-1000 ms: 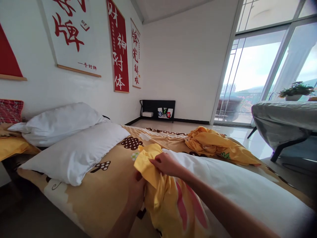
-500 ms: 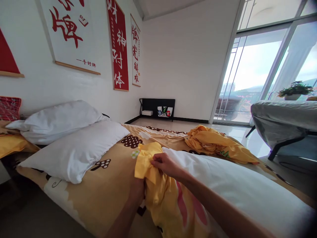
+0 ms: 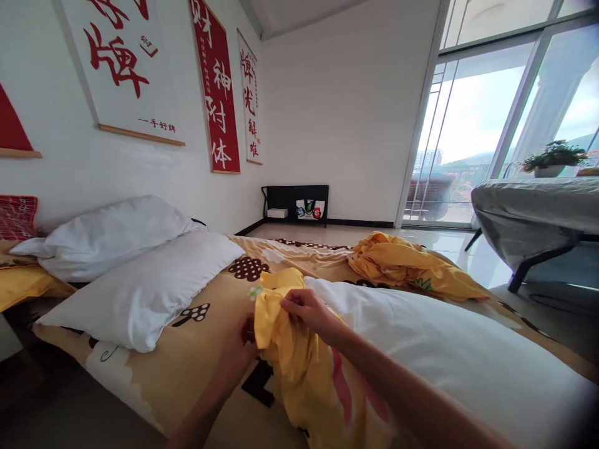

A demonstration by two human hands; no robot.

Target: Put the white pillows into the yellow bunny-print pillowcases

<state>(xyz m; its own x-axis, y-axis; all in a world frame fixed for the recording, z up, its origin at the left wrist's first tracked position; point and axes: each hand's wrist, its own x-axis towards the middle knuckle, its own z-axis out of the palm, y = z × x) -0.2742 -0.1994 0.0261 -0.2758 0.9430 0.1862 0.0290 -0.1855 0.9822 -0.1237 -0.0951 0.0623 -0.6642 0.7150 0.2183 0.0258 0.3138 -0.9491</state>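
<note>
A yellow duvet cover (image 3: 299,368) with a pink pattern lies bunched over the near end of a white duvet (image 3: 435,349) on the bed. My right hand (image 3: 306,310) is closed, pinching the cover's upper edge at the duvet's corner. My left hand (image 3: 241,346) reaches up from below and grips the same yellow cloth from the left side; its fingers are partly hidden behind the fabric. More of the yellow cover (image 3: 402,265) is crumpled farther down the bed.
Two white pillows (image 3: 135,287) lie at the left on a tan mushroom-print sheet (image 3: 196,362). Red and white scrolls hang on the wall. A grey-covered table (image 3: 533,218) with a potted plant stands at the right by large windows. A black shelf (image 3: 297,202) sits in the far corner.
My left hand has shifted left and lower along the cover's edge, uncovering a dark patch of the sheet. My right hand stays pinched on the yellow cloth, which has gathered more narrowly.
</note>
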